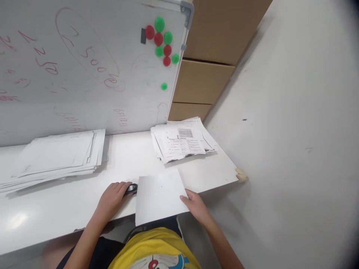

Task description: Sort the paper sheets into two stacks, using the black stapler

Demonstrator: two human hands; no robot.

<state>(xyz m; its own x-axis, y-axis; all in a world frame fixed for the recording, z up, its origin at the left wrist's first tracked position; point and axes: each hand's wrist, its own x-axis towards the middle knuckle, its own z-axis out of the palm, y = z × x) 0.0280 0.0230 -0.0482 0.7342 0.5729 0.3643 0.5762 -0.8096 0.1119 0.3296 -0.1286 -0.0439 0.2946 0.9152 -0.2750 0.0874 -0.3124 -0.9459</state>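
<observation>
A blank white sheet of paper [159, 196] lies at the near edge of the white table [70, 201], partly overhanging it. My right hand [196, 205] pinches the sheet's right corner between thumb and fingers. My left hand [113, 198] rests on the table just left of the sheet, fingers curled over a small black object [131, 188], possibly a stapler, of which only the end shows.
A stack of white papers [56, 157] lies at the left of the table. A pile of printed sheets [182, 142] sits at the far right corner. A whiteboard [84, 63] with red and green magnets [162, 41] leans behind. Cardboard boxes [207, 74] stand beyond.
</observation>
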